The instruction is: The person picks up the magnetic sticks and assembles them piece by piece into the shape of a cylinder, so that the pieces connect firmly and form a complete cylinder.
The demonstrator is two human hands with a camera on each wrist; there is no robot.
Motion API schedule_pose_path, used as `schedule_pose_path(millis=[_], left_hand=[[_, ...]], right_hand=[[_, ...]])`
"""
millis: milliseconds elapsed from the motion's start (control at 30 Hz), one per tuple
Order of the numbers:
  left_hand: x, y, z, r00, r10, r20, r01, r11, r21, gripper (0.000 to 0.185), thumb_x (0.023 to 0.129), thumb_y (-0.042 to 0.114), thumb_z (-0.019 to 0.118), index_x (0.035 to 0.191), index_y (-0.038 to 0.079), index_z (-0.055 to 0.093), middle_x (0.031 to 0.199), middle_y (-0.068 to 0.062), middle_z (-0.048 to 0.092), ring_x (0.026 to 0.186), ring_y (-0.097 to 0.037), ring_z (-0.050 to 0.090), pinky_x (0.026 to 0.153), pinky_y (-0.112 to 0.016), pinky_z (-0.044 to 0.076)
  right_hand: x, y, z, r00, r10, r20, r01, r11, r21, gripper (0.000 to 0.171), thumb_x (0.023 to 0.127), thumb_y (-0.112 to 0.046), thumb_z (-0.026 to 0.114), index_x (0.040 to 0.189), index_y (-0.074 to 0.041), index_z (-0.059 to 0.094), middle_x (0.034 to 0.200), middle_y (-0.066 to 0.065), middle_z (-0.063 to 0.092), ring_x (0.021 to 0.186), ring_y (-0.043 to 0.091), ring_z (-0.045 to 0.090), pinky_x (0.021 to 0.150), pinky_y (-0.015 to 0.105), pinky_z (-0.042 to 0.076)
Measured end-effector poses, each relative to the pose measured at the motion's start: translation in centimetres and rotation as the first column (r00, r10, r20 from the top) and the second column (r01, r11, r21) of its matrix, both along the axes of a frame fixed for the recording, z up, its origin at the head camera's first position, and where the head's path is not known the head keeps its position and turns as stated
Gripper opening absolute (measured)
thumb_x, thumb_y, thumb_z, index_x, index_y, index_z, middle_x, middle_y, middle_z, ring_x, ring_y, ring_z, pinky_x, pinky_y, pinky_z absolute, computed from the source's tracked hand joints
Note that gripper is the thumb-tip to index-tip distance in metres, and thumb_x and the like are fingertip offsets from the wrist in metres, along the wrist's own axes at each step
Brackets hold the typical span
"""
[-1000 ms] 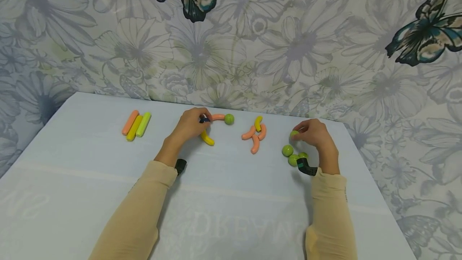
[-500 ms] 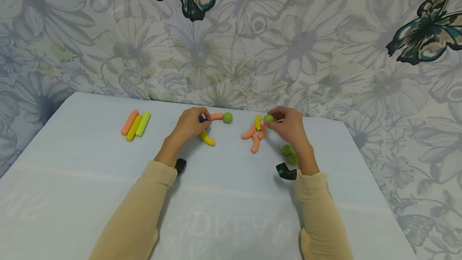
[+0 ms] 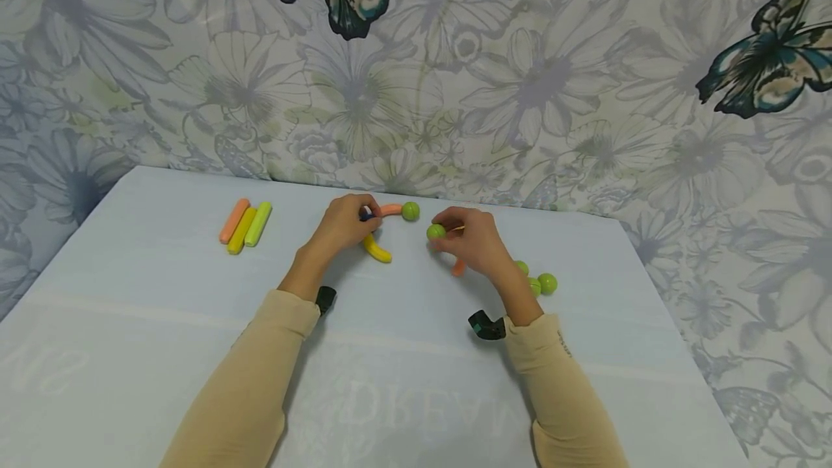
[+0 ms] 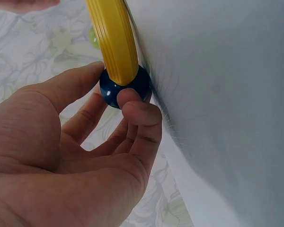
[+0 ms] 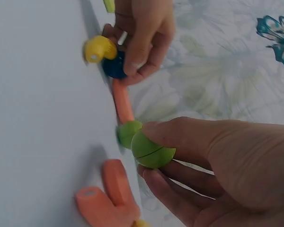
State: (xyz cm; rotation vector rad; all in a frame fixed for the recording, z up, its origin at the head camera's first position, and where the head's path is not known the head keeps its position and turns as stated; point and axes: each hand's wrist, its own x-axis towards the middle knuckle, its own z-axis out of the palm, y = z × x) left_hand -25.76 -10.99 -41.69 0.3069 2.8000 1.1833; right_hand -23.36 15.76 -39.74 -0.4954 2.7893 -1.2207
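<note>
Here, right hand [image 3: 477, 240] pinching green ball [image 3: 435, 232], open table [image 3: 130, 352] in front

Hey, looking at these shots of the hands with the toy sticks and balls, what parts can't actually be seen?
- Head view: the dark blue ball is almost wholly covered by the left hand.
- Head view: the curved orange pieces lie mostly behind the right hand.
- Left wrist view: the yellow stick is cut off by the top edge.
- Right wrist view: the green ball is half hidden by fingers.

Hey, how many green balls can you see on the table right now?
5: one on the end of the orange rod, one pinched in the right hand, three loose behind that wrist. The hand may hide more.
</note>
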Motion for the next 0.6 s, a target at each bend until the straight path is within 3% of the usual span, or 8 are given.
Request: schedule_pose_path(millis=[333,600], left_hand=[[0.1,-0.2,-0.1,1.000,-0.015,-0.006,0.015,1.000,0.008,0.010,0.099,0.013,0.072,0.108,0.008,0.072,0.110,-0.017,0.068,0.100,-0.033,0.058,0.087,-0.044,0.049],[0.0,-0.2,-0.1,0.999,-0.041,-0.006,0.041,0.999,0.005,0.017,0.097,0.012,0.075,0.113,0.007,0.071,0.110,-0.018,0.067,0.098,-0.032,0.058,0.083,-0.043,0.050]], right_hand=[[0.4,-2.4,-1.5,0.989,0.145,0.029,-0.146,0.988,0.056,0.031,0.089,-0.009,0.085,0.118,-0.008,0.076,0.113,0.005,0.077,0.109,0.021,0.073,0.093,0.030,0.060],[0.8,-3.0,-1.7,0.977,0.210,0.033,-0.210,0.978,-0.009,0.034,0.088,-0.005,0.085,0.121,-0.004,0.075,0.117,0.007,0.076,0.114,0.024,0.072,0.096,0.035,0.060]])
